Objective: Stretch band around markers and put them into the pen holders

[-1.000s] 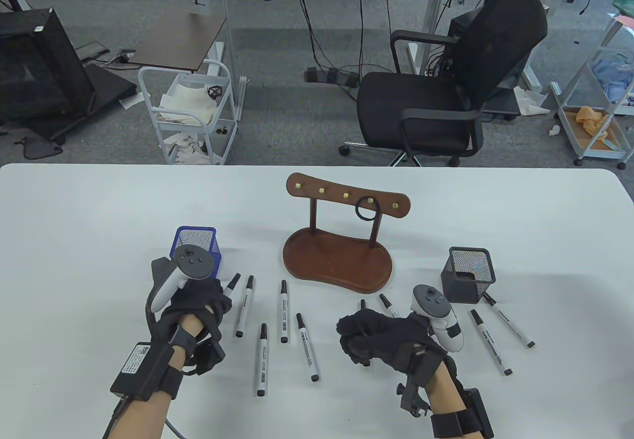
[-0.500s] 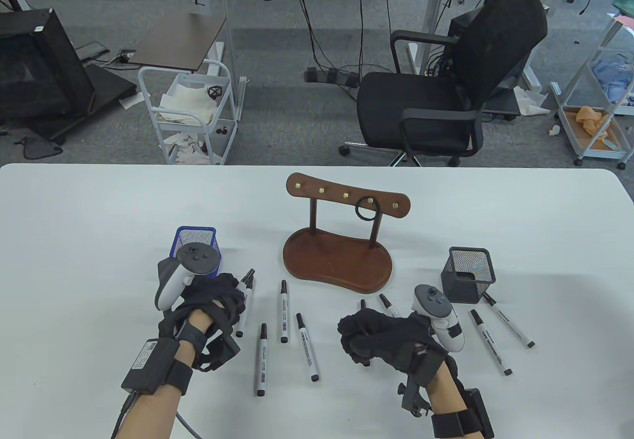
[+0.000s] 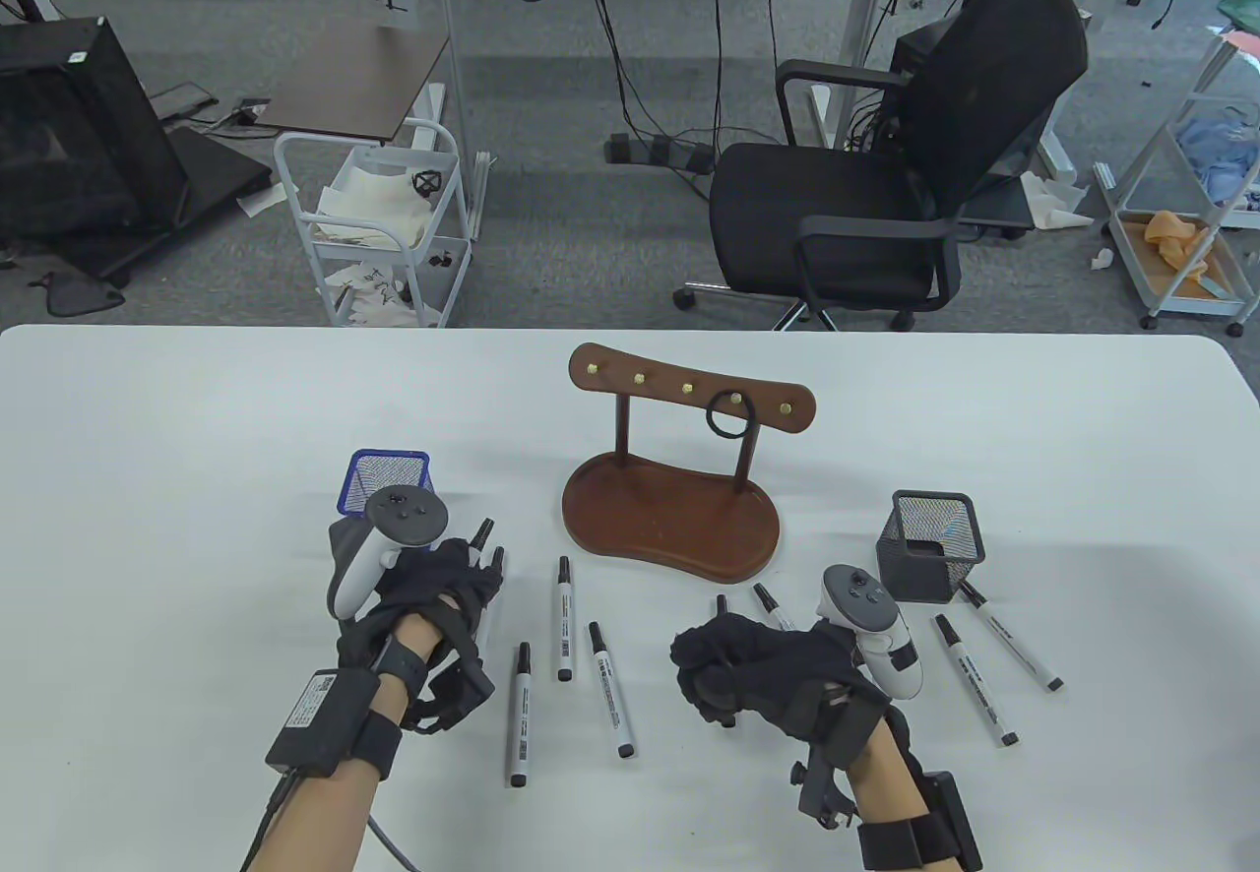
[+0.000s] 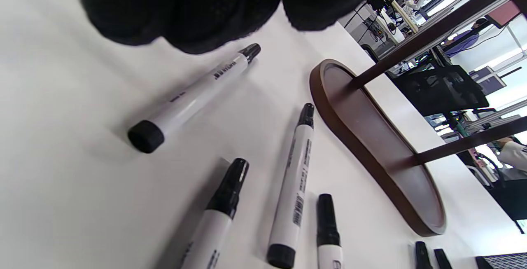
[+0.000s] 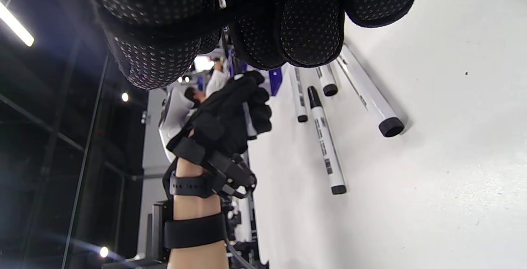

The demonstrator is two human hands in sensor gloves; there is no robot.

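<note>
Black-gloved, the left hand is curled round a white marker, the right hand round another marker, above the bench.

Glossy wooden stand, wire-mesh metal pen holders, smooth plastic markers, matt white table.

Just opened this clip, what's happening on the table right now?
A person in sensor gloves is gathering markers. The left hand grips markers beside the blue pen holder, their tips poking out past the fingers. The right hand is curled around a marker. Several other markers lie loose on the table. A black band hangs on the wooden stand, and the black pen holder stands at right.
</note>
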